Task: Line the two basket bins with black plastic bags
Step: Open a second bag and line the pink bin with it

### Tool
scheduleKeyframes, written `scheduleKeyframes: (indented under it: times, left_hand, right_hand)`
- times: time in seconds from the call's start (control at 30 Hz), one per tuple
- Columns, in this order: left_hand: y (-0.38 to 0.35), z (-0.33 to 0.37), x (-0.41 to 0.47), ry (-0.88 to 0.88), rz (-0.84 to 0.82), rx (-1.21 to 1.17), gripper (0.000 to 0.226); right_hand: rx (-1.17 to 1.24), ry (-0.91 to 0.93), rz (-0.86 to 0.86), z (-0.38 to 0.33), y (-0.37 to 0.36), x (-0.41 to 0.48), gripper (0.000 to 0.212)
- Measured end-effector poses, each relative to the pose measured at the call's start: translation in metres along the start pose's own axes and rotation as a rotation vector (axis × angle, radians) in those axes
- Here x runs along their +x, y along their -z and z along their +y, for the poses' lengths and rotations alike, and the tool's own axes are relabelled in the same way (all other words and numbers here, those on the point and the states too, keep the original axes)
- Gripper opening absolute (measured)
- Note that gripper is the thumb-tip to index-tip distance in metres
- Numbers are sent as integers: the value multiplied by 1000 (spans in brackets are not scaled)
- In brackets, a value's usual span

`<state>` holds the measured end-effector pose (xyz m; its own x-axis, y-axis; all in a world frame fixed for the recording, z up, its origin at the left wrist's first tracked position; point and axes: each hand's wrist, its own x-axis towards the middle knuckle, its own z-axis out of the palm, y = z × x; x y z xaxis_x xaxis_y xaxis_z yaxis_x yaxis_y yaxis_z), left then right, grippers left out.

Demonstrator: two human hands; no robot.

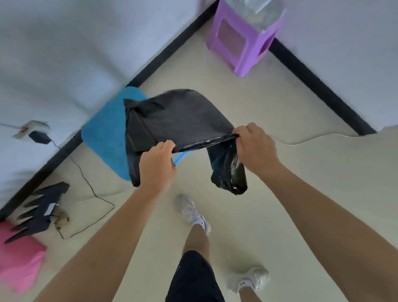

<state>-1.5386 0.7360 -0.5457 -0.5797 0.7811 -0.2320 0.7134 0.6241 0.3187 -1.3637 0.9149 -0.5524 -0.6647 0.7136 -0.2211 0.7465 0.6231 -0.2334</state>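
Observation:
I hold a black plastic bag (179,118) stretched out in the air in front of me. My left hand (157,165) grips its near edge on the left. My right hand (254,148) pinches the same edge on the right, where a handle strip hangs down. Behind and under the bag stands a blue bin (103,136), partly hidden by the bag. A pink bin (11,257) sits at the lower left, with another black bag (38,210) draped over its far edge.
A purple plastic stool (240,39) with a clear water bottle (254,10) on it stands in the corner. A black cable (88,187) and a power adapter (38,137) lie by the left wall. My feet (191,211) stand on the pale floor.

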Motion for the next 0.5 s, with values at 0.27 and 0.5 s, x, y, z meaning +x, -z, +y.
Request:
scheduleKeyframes:
  times: [0.27,0.5]
  left_hand:
    - [62,302,-97,-612,-54,78,34]
    - [12,600,-285,-1015,-141,-136,23]
  right_hand:
    - [366,-720,170,183,172,-237,26]
    - [1202,-1101,501,373,260,-550,26]
